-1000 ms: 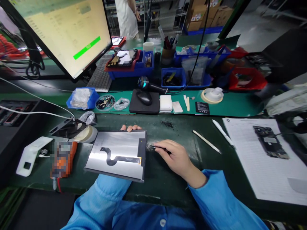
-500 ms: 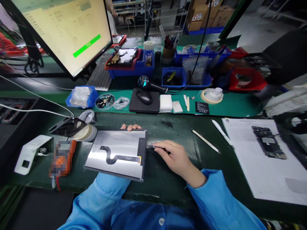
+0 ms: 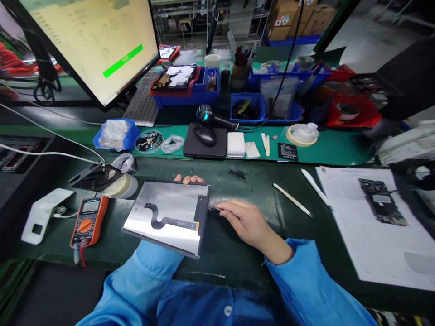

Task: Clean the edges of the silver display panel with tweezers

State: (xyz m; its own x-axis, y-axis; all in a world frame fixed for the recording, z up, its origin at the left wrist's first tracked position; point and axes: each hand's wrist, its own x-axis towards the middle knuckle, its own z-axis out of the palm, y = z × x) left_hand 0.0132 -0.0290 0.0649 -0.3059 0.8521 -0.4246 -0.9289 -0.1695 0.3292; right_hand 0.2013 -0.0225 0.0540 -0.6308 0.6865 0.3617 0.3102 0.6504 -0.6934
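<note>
My left hand (image 3: 188,179) supports a tablet-sized display panel (image 3: 176,199) from below, its fingertips curled over the far edge and the rest hidden behind it. The silvery back faces up, with a black curved flex cable (image 3: 157,222) and a dark strip along the right side. At that right edge, my right hand (image 3: 246,222) pinches a pair of thin tweezers (image 3: 214,208), mostly covered by the fingers. Their tip points at the panel's edge; whether it touches is too small to tell.
An orange multimeter (image 3: 86,222) and a white bracket (image 3: 44,213) lie left. Black scraps (image 3: 238,174) are beyond the panel. Rightward are a pale stick (image 3: 292,199), a white pen (image 3: 315,186) and a circuit board (image 3: 380,199) on paper. Blue bins (image 3: 247,106) stand behind.
The panel has shifted slightly right and turned a little in my left hand. My right hand keeps nearly the same place at its right edge, still pinching the tweezers.
</note>
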